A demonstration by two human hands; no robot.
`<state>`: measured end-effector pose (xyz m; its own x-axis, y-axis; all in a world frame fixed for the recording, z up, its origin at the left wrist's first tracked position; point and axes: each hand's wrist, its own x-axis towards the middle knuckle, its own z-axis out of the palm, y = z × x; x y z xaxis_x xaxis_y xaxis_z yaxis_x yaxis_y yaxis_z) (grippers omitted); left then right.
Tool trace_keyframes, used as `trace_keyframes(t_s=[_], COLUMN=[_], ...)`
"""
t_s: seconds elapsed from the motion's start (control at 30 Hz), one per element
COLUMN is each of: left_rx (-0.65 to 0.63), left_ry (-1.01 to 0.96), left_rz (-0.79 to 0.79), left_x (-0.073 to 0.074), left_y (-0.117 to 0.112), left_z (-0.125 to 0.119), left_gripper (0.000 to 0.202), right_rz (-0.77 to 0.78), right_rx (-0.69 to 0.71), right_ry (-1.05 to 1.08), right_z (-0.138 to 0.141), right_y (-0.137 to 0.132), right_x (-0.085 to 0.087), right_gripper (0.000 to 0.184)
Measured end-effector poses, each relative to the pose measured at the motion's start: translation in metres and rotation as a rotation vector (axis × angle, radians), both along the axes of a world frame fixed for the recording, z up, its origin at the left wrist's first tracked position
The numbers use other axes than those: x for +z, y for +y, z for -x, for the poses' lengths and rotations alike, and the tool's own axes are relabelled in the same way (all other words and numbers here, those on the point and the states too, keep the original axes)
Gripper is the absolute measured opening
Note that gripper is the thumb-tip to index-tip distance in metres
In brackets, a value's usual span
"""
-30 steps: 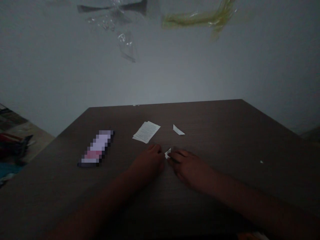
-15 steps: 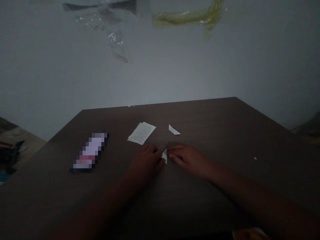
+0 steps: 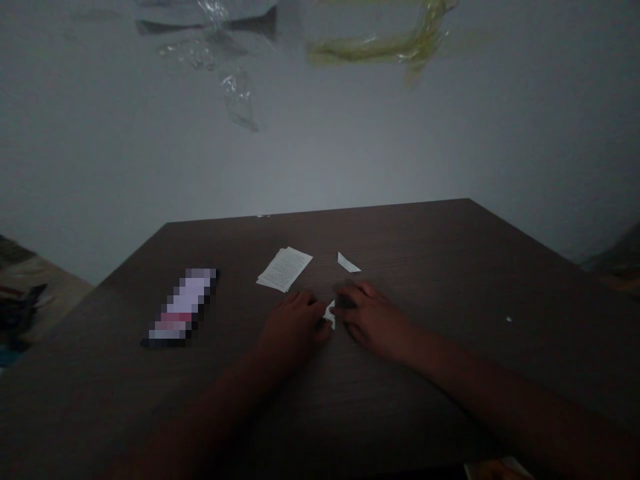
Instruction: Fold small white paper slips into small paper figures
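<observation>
Dim light falls on a dark brown wooden surface set against a pale grey wall. Near the middle of the surface, closer to the near edge than the far one, a small white scrap of paper sits between the two hands. The left hand lies just to the scrap's left and the right hand just to its right; both fingertip groups meet the scrap from opposite sides, so neither hand is clearly nearer. Each grip is narrow, pinched on an edge of the scrap. The scrap looks tilted up from the surface, its long axis running roughly toward the far edge; dim light prevents a firmer reading.

Beyond the hands, toward the far edge, lie a folded white printed sheet and a second small white paper sliver, both apart from the hands. A pixelated oblong object rests toward the left edge.
</observation>
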<state>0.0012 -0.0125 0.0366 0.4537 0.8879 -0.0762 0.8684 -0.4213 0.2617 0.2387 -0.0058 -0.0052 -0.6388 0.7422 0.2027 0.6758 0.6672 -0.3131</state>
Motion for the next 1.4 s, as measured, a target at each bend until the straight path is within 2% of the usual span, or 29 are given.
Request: trace_keyframes(t_s=[0.27, 0.5, 0.7, 0.8, 0.93, 1.03, 1.13, 1.23, 1.4], left_rx=[0.013, 0.015, -0.041, -0.061, -0.038, -0.025, -0.046, -0.069, -0.070], left_ry=[-0.016, 0.000, -0.064, -0.059, -0.006, 0.050, 0.117, 0.165, 0.215], left_rz=[-0.016, 0.000, -0.013, -0.003, 0.006, 0.004, -0.039, -0.067, -0.074], left_x=[-0.005, -0.002, -0.005, -0.002, 0.003, 0.004, 0.005, 0.006, 0.005], left_y=[0.001, 0.001, 0.001, -0.001, -0.005, -0.007, -0.010, -0.013, -0.013], left_z=[-0.002, -0.002, 0.010, 0.013, 0.010, 0.007, 0.004, 0.002, 0.000], left_gripper=[0.011, 0.012, 0.007, 0.007, 0.012, 0.012, 0.015, 0.019, 0.022], right_rz=[-0.045, -0.047, -0.072, -0.070, -0.045, -0.095, -0.118, -0.076, -0.069], right_rx=[-0.049, -0.196, -0.101, 0.007, 0.093, 0.018, 0.021, 0.033, -0.082], right_ry=[-0.019, -0.021, 0.101, 0.137, 0.049, -0.045, -0.108, -0.135, -0.178], right_z=[-0.002, 0.000, -0.005, -0.005, 0.002, 0.011, 0.018, 0.021, 0.018], right_y=[0.006, 0.021, 0.023, 0.020, 0.002, -0.018, -0.031, -0.033, -0.029], right_x=[-0.011, -0.016, -0.021, -0.016, -0.005, 0.000, 0.004, 0.008, 0.017], right_gripper=[0.042, 0.045, 0.042, 0.040, 0.030, 0.027, 0.025, 0.024, 0.026])
